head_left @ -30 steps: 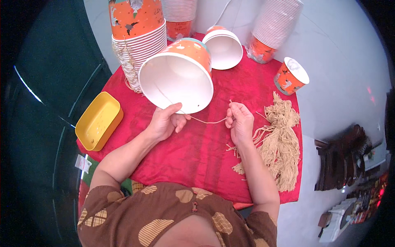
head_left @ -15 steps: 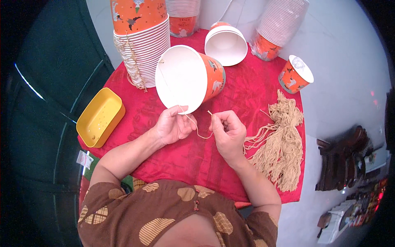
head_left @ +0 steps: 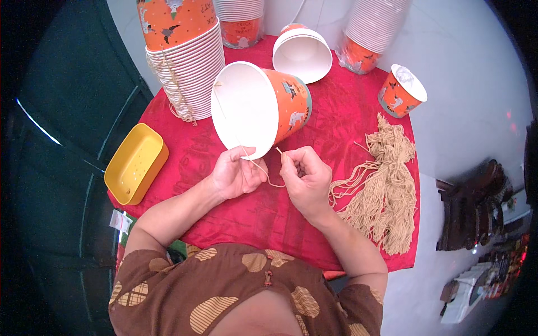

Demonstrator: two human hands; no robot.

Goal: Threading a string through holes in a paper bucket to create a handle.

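An orange paper bucket with a white inside (head_left: pixel 259 106) lies on its side on the red cloth (head_left: pixel 224 213), its mouth facing left. My left hand (head_left: pixel 235 172) pinches its lower rim together with a tan string (head_left: pixel 263 173). The string loops across to my right hand (head_left: pixel 305 178), which pinches its free end just right of the rim. Another length of the string runs up inside the bucket to the upper rim.
A bundle of tan strings (head_left: pixel 381 190) lies right of my hands. A yellow tray (head_left: pixel 135 163) sits at the table's left edge. A tall stack of strung buckets (head_left: pixel 185 61) stands behind, with more bucket stacks, an overturned bucket (head_left: pixel 302 51) and a small orange cup (head_left: pixel 401 91).
The bucket has turned so its mouth faces more to the left. My hands have come closer together at its lower rim, and the string between them has gone slack into a loop.
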